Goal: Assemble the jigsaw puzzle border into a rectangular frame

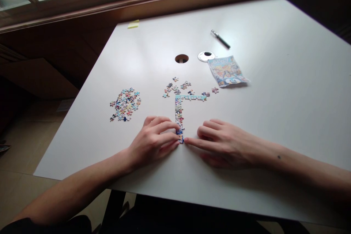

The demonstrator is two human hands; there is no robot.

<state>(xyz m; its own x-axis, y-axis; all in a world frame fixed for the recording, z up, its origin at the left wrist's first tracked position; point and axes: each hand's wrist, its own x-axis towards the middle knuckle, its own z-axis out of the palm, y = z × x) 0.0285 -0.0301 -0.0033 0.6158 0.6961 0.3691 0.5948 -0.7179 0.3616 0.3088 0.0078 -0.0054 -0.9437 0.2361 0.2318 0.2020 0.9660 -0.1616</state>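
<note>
A joined strip of jigsaw puzzle pieces [178, 111] runs down the white table, with a light-blue row [193, 97] going right from its top. My left hand [153, 137] is at the lower end of the strip, its thumb and index finger closed on the corner puzzle piece [181, 139]; the other fingers rest on the pieces just above. From the right, my right hand [219, 139] reaches in with its index finger stretched out, the tip at the right edge of that corner piece. Its other fingers are loosely bent, with nothing seen in them.
Loose pieces [171, 88] lie around the top of the strip. A larger pile [126, 104] is spread at the left. Farther back are a picture packet [228, 71], a metal ring cover [203, 57], a round table hole [181, 59], a marker [221, 39] and yellow tape [133, 24].
</note>
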